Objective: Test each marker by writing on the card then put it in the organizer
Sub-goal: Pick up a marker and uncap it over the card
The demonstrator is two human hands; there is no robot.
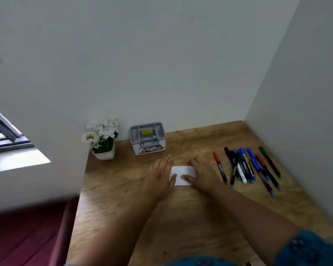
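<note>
What I can't make out from here

My left hand (160,174) and right hand (202,174) cover the two ends of the card (182,174), so only its middle shows. The markers (246,166) on the right overlap in a heap, and I can't count them or read their print. The labels on the far organizer (148,138) are too blurred to read. The window (6,135) and my sleeve (311,248) are cut off by the frame's edges.

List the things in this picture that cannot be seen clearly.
Head view only:
- White paper card: both side edges covered by the flat left hand and right hand.
- Grey plastic organizer: label text too blurred to read.
- Pile of coloured markers: they overlap, so the count is uncertain.
</note>
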